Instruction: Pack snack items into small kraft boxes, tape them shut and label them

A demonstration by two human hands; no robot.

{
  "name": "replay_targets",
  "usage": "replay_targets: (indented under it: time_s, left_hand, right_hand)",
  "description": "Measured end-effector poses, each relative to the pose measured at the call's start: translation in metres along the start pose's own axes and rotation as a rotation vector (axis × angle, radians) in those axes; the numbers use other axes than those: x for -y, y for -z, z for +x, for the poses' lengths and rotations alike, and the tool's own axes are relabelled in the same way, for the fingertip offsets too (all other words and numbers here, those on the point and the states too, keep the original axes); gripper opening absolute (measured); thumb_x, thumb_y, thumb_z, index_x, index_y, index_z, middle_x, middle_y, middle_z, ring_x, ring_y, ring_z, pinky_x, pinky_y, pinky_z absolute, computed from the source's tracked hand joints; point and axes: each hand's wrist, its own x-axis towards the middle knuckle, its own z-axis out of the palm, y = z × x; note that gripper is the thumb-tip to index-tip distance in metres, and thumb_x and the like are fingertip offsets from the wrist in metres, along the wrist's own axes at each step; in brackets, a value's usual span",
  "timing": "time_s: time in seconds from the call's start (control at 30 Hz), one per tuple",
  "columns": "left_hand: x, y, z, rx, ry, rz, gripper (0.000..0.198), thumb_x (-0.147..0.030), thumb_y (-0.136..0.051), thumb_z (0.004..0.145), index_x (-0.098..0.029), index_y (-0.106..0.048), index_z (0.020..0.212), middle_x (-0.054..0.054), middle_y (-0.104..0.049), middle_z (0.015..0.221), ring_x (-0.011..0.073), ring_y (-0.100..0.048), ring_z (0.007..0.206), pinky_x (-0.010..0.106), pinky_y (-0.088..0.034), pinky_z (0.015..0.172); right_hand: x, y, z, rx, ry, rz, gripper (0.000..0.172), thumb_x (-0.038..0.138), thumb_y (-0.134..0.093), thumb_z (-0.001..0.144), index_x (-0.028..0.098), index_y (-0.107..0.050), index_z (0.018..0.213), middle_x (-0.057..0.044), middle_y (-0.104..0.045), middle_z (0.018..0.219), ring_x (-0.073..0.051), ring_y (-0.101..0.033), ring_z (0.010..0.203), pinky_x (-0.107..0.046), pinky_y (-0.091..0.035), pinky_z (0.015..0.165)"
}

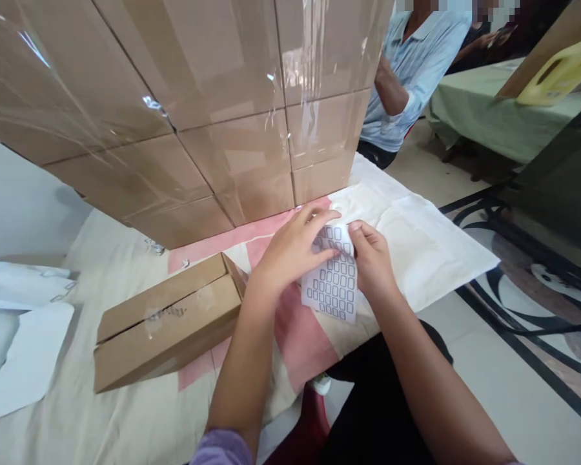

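Both hands pinch a sticker sheet (333, 279) over the cloth-covered worktop (101, 271), left hand (293, 248) apparently peeling a label while right hand (370, 258) steadies; peeling needs a fingertip pinch.

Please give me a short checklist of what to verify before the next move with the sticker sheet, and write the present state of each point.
1. Both hands on the sticker sheet: ok. The left hand lies over its upper left part and the right hand grips its right edge.
2. Sheet visible enough to pick a sticker: ok, rows of small squares show below the fingers.
3. A sticker already peeled: cannot tell, the fingers hide that spot.
4. Small cardboard box within reach: ok, it lies just left of the left forearm.
5. Box flaps closed: ok, both meet along the middle seam.
6. Wrapped stack of cartons clear of the hands: ok.
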Motion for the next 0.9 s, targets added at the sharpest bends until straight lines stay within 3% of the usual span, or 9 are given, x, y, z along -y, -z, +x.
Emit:
replay_targets:
  time_s: [0.23, 0.43, 0.6, 0.9]
  left_hand:
    - [0.002, -0.002, 0.006, -0.092, -0.078, 0.195, 0.020, -0.029, -0.071, 0.090, -0.027, -0.067, 0.110, 0.001, -0.065, 0.124, 0.0224, -0.059, 0.118, 0.039, -0.041, 0.099]
    - [-0.009, 0.004, -0.001, -0.100, -0.099, 0.270, 0.026, -0.030, -0.069, 0.093, -0.028, -0.067, 0.118, 0.002, -0.066, 0.127, 0.0237, -0.058, 0.120, 0.042, -0.037, 0.098]
    - [-0.021, 0.011, -0.007, -0.110, -0.079, 0.339, 0.020, -0.033, -0.066, 0.094, -0.028, -0.069, 0.114, 0.004, -0.068, 0.131, 0.0263, -0.058, 0.122, 0.047, -0.032, 0.103]
    - [-0.029, 0.016, -0.008, -0.046, -0.047, 0.151, 0.015, -0.022, -0.064, 0.096, -0.028, -0.067, 0.109, -0.005, -0.076, 0.114, 0.0174, -0.068, 0.105, 0.038, -0.034, 0.096]
  right_hand:
    - [0.001, -0.006, -0.007, -0.012, -0.008, -0.008, 0.034, 0.052, -0.063, 0.094, 0.023, -0.058, 0.077, 0.002, -0.052, 0.073, -0.012, -0.047, 0.062, -0.025, -0.042, 0.058]
    - [0.009, -0.010, -0.016, -0.051, 0.032, -0.090, 0.035, 0.051, -0.062, 0.095, 0.022, -0.058, 0.076, 0.001, -0.050, 0.073, -0.013, -0.045, 0.064, -0.025, -0.040, 0.058]
    - [0.012, -0.012, -0.018, -0.043, 0.040, -0.103, 0.038, 0.051, -0.061, 0.095, 0.022, -0.055, 0.072, 0.001, -0.047, 0.070, -0.013, -0.042, 0.063, -0.026, -0.038, 0.057]
    - [0.016, -0.015, -0.022, 0.003, 0.104, -0.148, 0.037, 0.049, -0.060, 0.097, 0.021, -0.057, 0.072, 0.002, -0.045, 0.070, -0.012, -0.041, 0.065, -0.027, -0.036, 0.061]
